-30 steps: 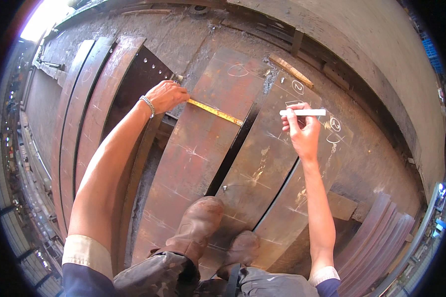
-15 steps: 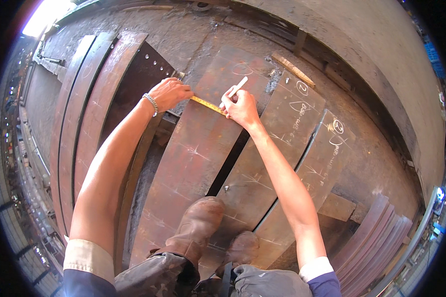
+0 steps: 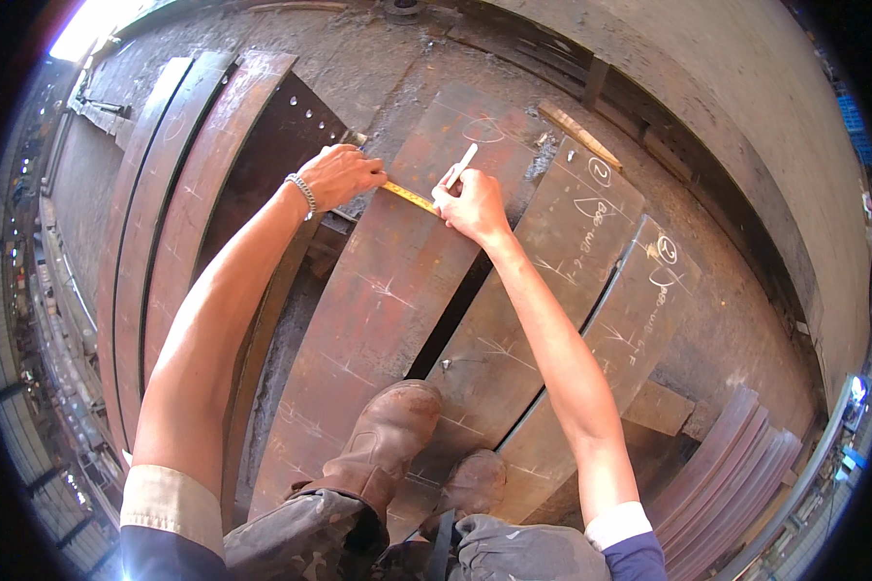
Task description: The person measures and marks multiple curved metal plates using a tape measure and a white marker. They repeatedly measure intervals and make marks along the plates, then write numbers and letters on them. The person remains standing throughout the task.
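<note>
A yellow tape measure (image 3: 410,197) stretches across a long, rust-brown steel plate (image 3: 358,320) with chalk marks on it. At the plate's left edge, my left hand (image 3: 342,177) is closed on one end of the tape, its fingers bent over it. My right hand (image 3: 477,205) is at the tape's other end, near the plate's right edge. A white chalk stick (image 3: 466,163) is pinched between its thumb and fingers, its upper end pointing up and away. The chalk's lower tip is hidden by the fingers, which touch the tape.
Two chalk-marked plates (image 3: 523,334) lie to the right, with dark gaps between. My boot (image 3: 397,426) rests on the plates. Upright steel pieces (image 3: 225,145) stand at left. A wooden strip (image 3: 579,134) lies beyond; curved strips (image 3: 722,484) are stacked at lower right.
My right hand has shifted slightly left along the tape, and the chalk's upper end has moved a little left with it. The view has moved slightly; both grips look the same.
</note>
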The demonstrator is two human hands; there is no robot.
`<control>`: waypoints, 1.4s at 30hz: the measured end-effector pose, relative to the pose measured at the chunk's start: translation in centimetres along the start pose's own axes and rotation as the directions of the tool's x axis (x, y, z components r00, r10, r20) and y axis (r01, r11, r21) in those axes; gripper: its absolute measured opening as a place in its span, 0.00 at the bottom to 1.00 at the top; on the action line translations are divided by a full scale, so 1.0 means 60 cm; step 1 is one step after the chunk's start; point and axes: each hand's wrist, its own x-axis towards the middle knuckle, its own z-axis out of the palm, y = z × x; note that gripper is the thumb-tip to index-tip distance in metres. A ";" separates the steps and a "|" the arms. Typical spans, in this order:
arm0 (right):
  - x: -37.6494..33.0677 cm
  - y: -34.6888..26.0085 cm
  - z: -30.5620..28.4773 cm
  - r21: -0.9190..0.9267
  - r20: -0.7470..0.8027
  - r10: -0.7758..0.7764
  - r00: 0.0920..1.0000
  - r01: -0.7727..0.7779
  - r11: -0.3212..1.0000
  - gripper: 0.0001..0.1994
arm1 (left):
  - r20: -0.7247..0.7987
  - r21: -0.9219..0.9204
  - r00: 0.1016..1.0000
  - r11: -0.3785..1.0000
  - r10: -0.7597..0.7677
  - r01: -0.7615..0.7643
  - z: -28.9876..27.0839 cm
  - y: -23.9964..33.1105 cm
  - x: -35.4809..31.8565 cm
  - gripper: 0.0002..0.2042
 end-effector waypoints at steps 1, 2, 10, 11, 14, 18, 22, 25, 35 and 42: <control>0.002 0.003 0.002 -0.033 -0.021 -0.031 0.999 0.030 0.999 0.08 | -0.001 0.001 1.000 1.000 0.001 -0.001 -0.001 0.000 0.001 0.15; 0.002 0.007 0.002 -0.044 -0.026 -0.014 1.000 0.013 0.999 0.09 | -0.003 0.001 1.000 1.000 0.003 -0.003 -0.002 0.001 0.003 0.15; -0.004 -0.030 0.004 -0.366 -0.335 -0.408 0.849 0.282 0.887 0.06 | 0.001 0.027 1.000 1.000 0.007 -0.007 0.004 0.007 0.001 0.15; -0.003 -0.032 -0.009 -0.382 -0.380 -0.454 0.806 0.310 0.871 0.06 | -0.016 0.036 1.000 0.999 0.016 -0.015 0.007 0.006 -0.001 0.15; -0.014 -0.060 -0.059 -0.271 -0.491 -0.362 0.792 0.256 0.928 0.04 | 0.013 0.019 1.000 1.000 -0.005 0.005 0.003 0.008 -0.004 0.15; -0.052 -0.076 -0.123 -0.078 -0.569 -0.233 0.789 0.230 0.970 0.03 | 0.039 0.032 0.999 0.999 -0.006 0.005 -0.002 -0.005 -0.004 0.16; -0.139 -0.086 -0.216 0.028 -0.632 -0.128 0.764 0.188 0.982 0.04 | 0.060 0.044 0.998 0.999 0.023 -0.026 -0.028 -0.017 -0.001 0.18; -0.216 -0.099 -0.333 -0.043 -0.649 -0.197 0.734 0.223 0.974 0.05 | -0.104 -0.310 0.988 0.948 -0.110 0.073 -0.082 -0.001 -0.004 0.09; -0.548 -0.362 -0.668 -0.412 -0.886 -0.319 0.335 -0.257 0.874 0.07 | 0.103 -0.993 0.910 -0.094 -0.401 0.071 -0.150 0.020 0.074 0.08; -0.697 -0.432 -0.700 -0.463 -0.885 -0.338 0.321 -0.532 0.709 0.09 | 0.071 -0.966 0.929 -0.258 -0.363 -0.027 -0.179 -0.075 0.141 0.12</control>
